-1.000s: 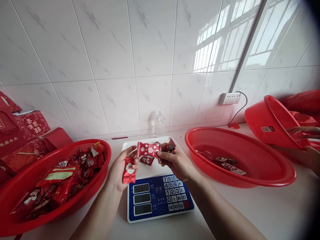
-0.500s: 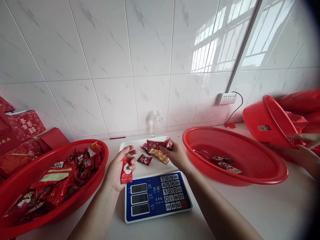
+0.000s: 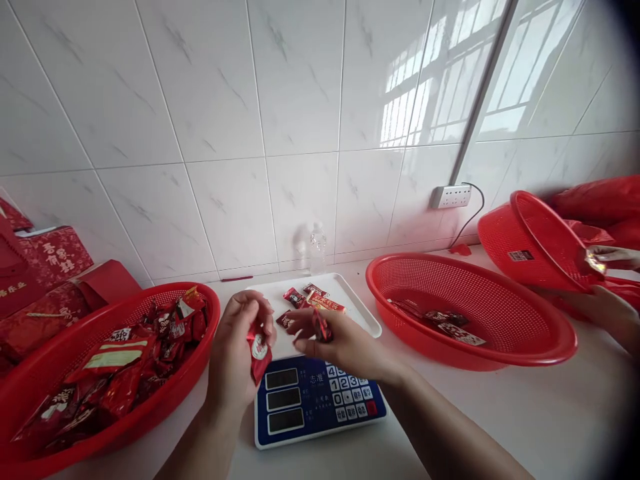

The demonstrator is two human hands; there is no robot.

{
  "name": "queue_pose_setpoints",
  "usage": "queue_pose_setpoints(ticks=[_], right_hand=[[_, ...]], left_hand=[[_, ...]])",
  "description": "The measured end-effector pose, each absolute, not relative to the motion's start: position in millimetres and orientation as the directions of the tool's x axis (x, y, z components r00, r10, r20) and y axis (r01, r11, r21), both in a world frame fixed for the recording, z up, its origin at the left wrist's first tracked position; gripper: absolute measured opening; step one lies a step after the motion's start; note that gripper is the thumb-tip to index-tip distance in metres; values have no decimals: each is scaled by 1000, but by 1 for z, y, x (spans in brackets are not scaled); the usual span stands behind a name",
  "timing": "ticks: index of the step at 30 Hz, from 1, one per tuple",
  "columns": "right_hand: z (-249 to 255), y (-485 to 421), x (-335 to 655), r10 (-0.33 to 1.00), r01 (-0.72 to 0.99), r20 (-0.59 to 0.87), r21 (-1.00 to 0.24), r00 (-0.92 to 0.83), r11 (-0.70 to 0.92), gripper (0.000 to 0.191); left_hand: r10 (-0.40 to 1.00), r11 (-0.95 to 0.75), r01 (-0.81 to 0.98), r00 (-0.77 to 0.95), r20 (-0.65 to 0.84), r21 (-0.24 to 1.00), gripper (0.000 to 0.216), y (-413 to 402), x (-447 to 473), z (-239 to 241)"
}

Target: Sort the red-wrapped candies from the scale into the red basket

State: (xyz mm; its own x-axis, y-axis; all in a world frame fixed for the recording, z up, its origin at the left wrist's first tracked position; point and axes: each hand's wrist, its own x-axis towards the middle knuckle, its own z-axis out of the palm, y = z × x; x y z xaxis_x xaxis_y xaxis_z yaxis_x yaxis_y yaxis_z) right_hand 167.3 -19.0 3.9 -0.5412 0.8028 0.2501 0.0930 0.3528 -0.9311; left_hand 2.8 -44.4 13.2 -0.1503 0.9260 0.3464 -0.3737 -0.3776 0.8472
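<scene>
My left hand [image 3: 239, 350] is curled around a red wrapped candy [image 3: 259, 352] with a white round label, left of the scale. Over the scale's near edge of the tray, my right hand [image 3: 345, 343] grips a small dark red wrapped candy [image 3: 321, 327] among its fingers. Several wrapped candies lie on the white weighing tray [image 3: 357, 313], among them a red-and-yellow stick packet [image 3: 327, 302]. Below is the blue panel of the digital scale [image 3: 320, 417], its keys partly hidden by my right hand.
A red basket [image 3: 205, 353] heaped with wrapped snacks stands left, by red gift boxes [image 3: 55, 257]. Another red basket [image 3: 500, 357] with a few packets is right. Another person's hands [image 3: 607, 300] work at a tilted basket [image 3: 523, 233]. A clear bottle [image 3: 317, 247] stands behind.
My right hand has drawn back from the tray toward my left hand, now with a small dark red candy. The patterned red packet has left its fingers. The scale's displays now look blank.
</scene>
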Motion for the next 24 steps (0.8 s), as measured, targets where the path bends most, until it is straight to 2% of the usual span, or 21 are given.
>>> queue_pose_setpoints(ticks=[2,3,5,7,9,12,15,17,19,21,24], right_hand=[[3,-29,157,690,8,234,-945,-685,327,29],[2,-32,153,641,-13,242,-940,-729,340,24],[2,-37,147,587,-16,259,-922,-767,386,17],[4,-40,145,593,17,251,-913,-765,409,13],[5,-43,148,623,32,229,-925,-748,379,11],[-3,-48,157,673,-4,207,-957,-710,290,12],[-25,-53,166,745,-100,188,-982,-640,162,22],[-42,-57,173,828,-162,173,-982,-533,101,31],[-54,-59,179,898,-197,160,-977,-410,84,36],[-58,-59,185,931,-203,159,-975,-330,94,38],[-54,-59,194,949,-208,174,-971,-262,121,40]], left_hand=[[833,-551,-128,-21,553,825,13,-60,7,13],[757,-652,11,71,650,758,13,-66,9,13],[575,-818,211,256,777,535,22,-75,11,12],[440,-892,280,355,824,356,31,-78,14,11],[399,-904,312,365,841,293,33,-77,17,9],[435,-886,343,382,815,312,28,-74,21,7],[579,-815,301,398,711,495,23,-70,20,5],[706,-707,298,336,623,641,26,-62,14,3],[807,-590,358,237,541,723,29,-48,8,-2],[859,-506,474,202,470,721,36,-31,3,-10],[889,-458,649,331,317,608,57,-8,3,-22]])
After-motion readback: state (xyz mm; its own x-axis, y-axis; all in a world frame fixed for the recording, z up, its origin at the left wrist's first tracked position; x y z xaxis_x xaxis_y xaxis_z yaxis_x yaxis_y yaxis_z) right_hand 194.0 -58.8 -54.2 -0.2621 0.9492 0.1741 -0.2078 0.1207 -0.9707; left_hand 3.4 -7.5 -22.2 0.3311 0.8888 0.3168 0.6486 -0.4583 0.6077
